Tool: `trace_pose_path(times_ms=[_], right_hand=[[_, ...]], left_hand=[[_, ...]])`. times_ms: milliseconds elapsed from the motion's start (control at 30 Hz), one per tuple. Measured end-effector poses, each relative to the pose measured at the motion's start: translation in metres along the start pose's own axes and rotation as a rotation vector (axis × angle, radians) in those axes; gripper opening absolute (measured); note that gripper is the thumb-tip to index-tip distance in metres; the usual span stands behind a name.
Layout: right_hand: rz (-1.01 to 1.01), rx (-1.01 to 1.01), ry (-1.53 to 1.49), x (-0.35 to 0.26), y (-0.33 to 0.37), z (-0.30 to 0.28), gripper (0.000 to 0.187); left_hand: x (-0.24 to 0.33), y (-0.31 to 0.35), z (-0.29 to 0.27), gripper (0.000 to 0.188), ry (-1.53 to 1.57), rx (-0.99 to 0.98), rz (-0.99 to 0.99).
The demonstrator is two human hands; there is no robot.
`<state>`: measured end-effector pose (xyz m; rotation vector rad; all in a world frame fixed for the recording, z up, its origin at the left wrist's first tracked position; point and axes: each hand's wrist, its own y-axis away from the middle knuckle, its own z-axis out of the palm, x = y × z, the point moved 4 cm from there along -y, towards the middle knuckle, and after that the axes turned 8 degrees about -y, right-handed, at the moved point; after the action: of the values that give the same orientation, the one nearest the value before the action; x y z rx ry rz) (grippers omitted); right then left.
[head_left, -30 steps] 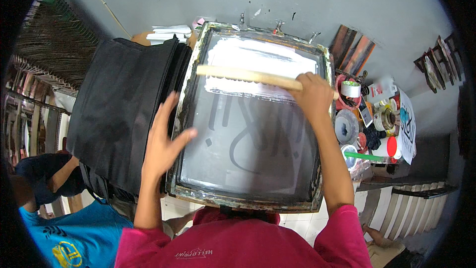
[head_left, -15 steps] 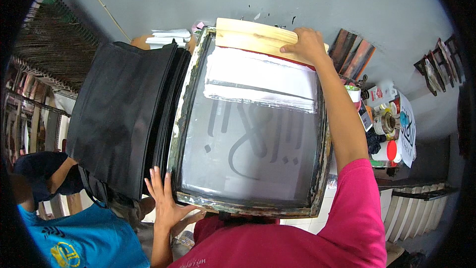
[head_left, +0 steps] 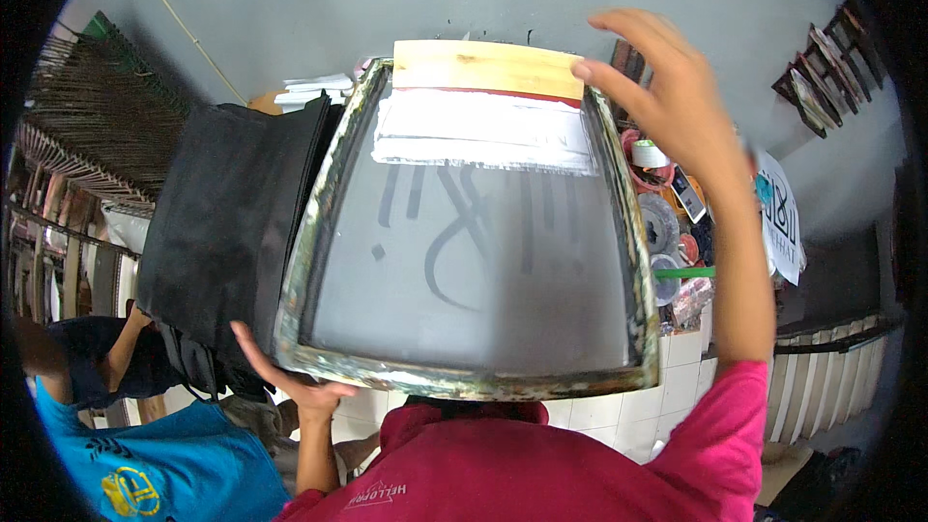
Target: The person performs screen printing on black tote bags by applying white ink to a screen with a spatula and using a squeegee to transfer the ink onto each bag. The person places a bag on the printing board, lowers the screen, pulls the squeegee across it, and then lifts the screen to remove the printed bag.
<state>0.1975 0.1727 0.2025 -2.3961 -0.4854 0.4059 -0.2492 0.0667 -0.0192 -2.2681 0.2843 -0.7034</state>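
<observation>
Underneath, left hand [head_left: 300,382] grip holding screen frame [head_left: 464,377], right hand [head_left: 667,97] spread wide beside squeegee [head_left: 488,68]

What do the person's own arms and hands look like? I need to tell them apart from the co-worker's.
Both arms wear short bright pink sleeves, part of a pink shirt with small printing near the collar. The forearms are bare. The left hand and right hand are bare too: no gloves, watch or rings visible.

Even, soft daylight fills my view, no hard shadows; my right hand [head_left: 677,97] is smeared with motion blur; the fisheye bends everything toward a black rim; faint sheen on the screen mesh [head_left: 474,271].
</observation>
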Motion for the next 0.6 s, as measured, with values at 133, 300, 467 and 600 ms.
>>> trace_pose_path(times_ms=[133, 300, 467, 600], right_hand=[[0.098, -0.173, -0.054, -0.092, 0.034, -0.077, 0.038], [0.023, -0.108, 0.104, -0.097, 0.021, -0.092, 0.036], [0.417, 0.033, 0.045, -0.052, -0.05, -0.123, 0.061], [0.281, 0.01, -0.002, -0.017, -0.096, -0.12, 0.066]], left_hand=[[0.047, -0.113, -0.017, 0.137, 0.145, 0.317, 0.037], [0.094, -0.232, -0.023, 0.101, 0.344, 0.371, 0.108], [0.074, -0.24, 0.055, 0.087, 0.517, 0.115, -0.109], [-0.012, -0.1, 0.144, 0.074, -0.281, -0.548, -0.235]])
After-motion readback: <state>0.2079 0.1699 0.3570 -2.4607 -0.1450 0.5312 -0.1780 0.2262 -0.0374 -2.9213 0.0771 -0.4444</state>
